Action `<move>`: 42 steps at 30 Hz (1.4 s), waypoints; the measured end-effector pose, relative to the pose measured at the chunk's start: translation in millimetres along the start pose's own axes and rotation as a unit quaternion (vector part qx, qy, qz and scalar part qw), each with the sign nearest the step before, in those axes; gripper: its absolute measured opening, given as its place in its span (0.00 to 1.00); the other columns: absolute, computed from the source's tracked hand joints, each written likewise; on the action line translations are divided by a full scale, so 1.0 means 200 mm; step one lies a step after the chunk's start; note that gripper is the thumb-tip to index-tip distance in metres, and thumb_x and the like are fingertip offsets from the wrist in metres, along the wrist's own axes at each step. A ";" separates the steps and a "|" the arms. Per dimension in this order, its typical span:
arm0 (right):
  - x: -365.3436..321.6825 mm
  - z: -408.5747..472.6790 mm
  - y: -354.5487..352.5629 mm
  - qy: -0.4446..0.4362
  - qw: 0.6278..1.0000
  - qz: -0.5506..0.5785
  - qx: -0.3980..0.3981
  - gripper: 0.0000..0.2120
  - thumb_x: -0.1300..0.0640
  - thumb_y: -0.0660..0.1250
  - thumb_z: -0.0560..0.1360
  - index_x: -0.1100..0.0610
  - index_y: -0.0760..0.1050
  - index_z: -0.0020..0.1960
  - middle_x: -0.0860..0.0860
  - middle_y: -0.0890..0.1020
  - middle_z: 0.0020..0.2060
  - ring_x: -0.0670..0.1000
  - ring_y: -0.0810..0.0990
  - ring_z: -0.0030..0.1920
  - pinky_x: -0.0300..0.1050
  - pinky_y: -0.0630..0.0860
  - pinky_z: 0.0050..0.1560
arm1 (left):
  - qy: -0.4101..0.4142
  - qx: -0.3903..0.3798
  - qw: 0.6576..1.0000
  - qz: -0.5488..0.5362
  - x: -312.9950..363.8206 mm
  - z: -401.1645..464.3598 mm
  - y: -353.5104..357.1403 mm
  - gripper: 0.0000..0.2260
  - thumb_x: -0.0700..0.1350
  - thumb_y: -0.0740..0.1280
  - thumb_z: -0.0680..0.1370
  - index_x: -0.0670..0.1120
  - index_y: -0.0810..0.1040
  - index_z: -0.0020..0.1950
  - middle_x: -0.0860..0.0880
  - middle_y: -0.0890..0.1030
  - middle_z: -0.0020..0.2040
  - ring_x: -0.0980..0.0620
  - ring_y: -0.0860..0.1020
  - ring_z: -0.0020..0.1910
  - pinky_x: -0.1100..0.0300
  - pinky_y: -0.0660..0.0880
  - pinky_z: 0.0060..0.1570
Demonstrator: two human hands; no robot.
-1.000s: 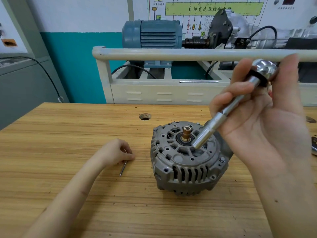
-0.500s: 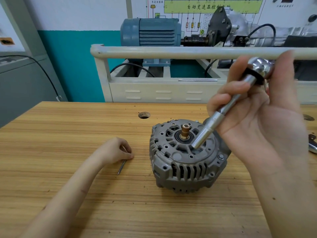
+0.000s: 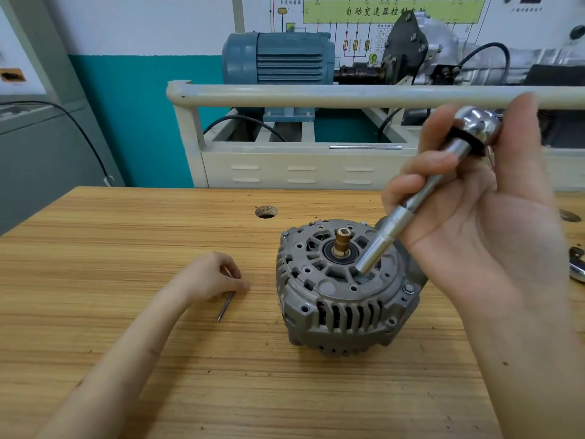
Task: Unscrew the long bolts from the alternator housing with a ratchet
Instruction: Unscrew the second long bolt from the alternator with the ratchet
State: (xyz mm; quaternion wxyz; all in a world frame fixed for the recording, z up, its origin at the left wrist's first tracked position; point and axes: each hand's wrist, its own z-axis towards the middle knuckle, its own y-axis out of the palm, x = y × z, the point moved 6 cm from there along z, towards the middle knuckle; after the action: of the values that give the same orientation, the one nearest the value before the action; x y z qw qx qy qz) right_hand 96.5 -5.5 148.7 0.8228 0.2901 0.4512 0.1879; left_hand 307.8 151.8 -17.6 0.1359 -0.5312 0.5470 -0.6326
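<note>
Loosely: right hand [image 3: 487,210] around ratchet [image 3: 421,198] (raised)

Head of the long bolt [image 3: 225,305] hidden under the curled fingers [image 3: 235,282] of the left hand [image 3: 210,275]. Ratchet [image 3: 421,193] handle hidden behind the right hand [image 3: 481,217]. At the worktop's [image 3: 126,248] right edge, a shiny metal tool [image 3: 577,267] is cut off by the frame; type unclear.

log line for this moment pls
left hand holds long bolt on table | right hand holds ratchet above alternator
</note>
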 end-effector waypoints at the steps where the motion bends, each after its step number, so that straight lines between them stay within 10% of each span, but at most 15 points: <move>1: 0.00 0.01 -0.01 -0.012 0.998 0.055 0.015 0.16 0.47 0.57 0.72 0.56 0.77 0.36 0.47 0.82 0.33 0.42 0.77 0.28 0.35 0.75 0.34 | 0.002 0.020 1.000 0.011 0.01 0.00 -0.01 0.08 0.51 0.72 0.70 0.49 0.77 0.41 0.52 0.79 0.39 0.57 0.75 0.36 0.65 0.69 0.32; 7: -0.06 0.02 -0.08 -0.016 0.997 -0.038 0.069 0.13 0.47 0.60 0.68 0.56 0.74 0.41 0.48 0.81 0.32 0.43 0.76 0.27 0.36 0.73 0.32 | 0.123 0.189 0.970 -0.085 0.24 -0.14 -0.16 0.03 0.50 0.66 0.75 0.53 0.76 0.42 0.60 0.76 0.39 0.64 0.74 0.40 0.71 0.66 0.37; 19: -0.06 -0.05 -0.24 0.027 0.988 -0.138 0.068 0.11 0.49 0.61 0.70 0.56 0.76 0.40 0.50 0.82 0.32 0.45 0.77 0.29 0.36 0.74 0.32 | 0.319 0.224 0.913 -0.119 0.80 -0.56 -0.24 0.04 0.50 0.65 0.72 0.60 0.74 0.41 0.64 0.76 0.40 0.73 0.72 0.45 0.81 0.65 0.45; 35: -0.05 -0.02 -0.28 0.057 0.986 -0.159 -0.006 0.12 0.46 0.68 0.64 0.53 0.81 0.39 0.49 0.82 0.36 0.48 0.80 0.40 0.41 0.76 0.42 | 0.344 -0.007 0.929 -0.137 1.10 -0.51 -0.04 0.06 0.52 0.69 0.70 0.60 0.79 0.46 0.65 0.80 0.46 0.68 0.75 0.51 0.63 0.69 0.57; 42: -0.04 -0.02 -0.24 0.019 0.986 -0.143 -0.080 0.12 0.47 0.76 0.60 0.51 0.80 0.40 0.51 0.83 0.42 0.50 0.80 0.45 0.42 0.77 0.43 | 0.405 0.029 0.901 -0.156 1.12 -0.53 0.01 0.06 0.45 0.70 0.71 0.44 0.82 0.36 0.54 0.82 0.34 0.60 0.79 0.37 0.66 0.72 0.42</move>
State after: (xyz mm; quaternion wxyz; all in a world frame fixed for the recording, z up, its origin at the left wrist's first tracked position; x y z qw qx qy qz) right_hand 90.4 -45.1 121.8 0.8528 0.1523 0.4874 0.1097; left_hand 131.0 39.6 114.4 -0.1820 -0.3038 0.4461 -0.8219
